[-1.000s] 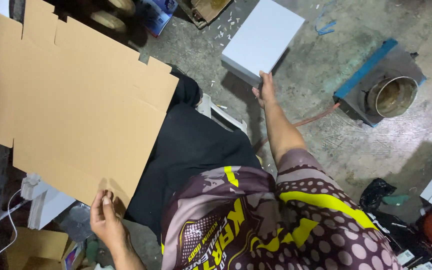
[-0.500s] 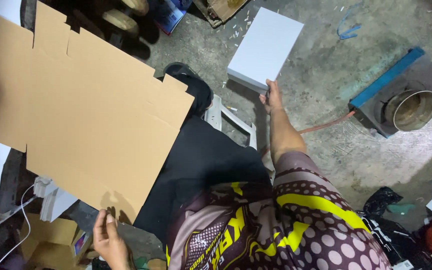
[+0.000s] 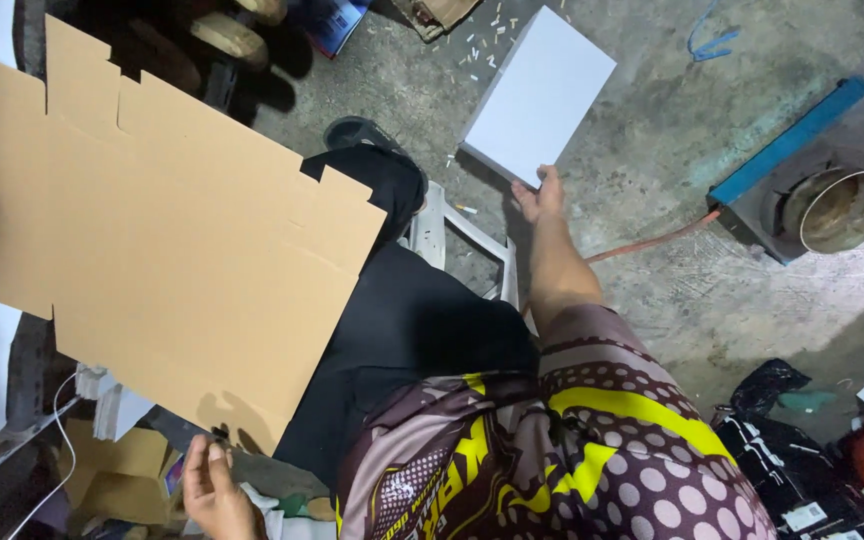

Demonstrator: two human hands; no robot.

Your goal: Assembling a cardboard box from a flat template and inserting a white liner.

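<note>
Cardboard sheet (image 3: pixel 152 250) fills the left half of the frame: flat, brown, matte, die-cut with notched flaps along its upper edge and one small tab sticking out on its right side. It's tilted, low corner toward the bottom left, where the left hand (image 3: pixel 214 490) pinches that corner between thumb and fingers. Compared with a second ago the sheet has swung a bit more rightward and now covers more of the black trousers (image 3: pixel 402 330).

Middle of the frame: a white plastic stool (image 3: pixel 462 245) peeks out past the knee, hard and glossy.

Upper centre: the right hand (image 3: pixel 540 195) is stretched out, fingers closed on the near edge of a flat white rectangular box (image 3: pixel 540 95), smooth and clean-edged, sitting on the rough, stained concrete floor (image 3: pixel 652 150). That grip looks the same as before.

Right side: a blue-edged metal burner (image 3: pixel 812 190) with a round rusty ring, and an orange hose (image 3: pixel 652 240) running off it.
</note>
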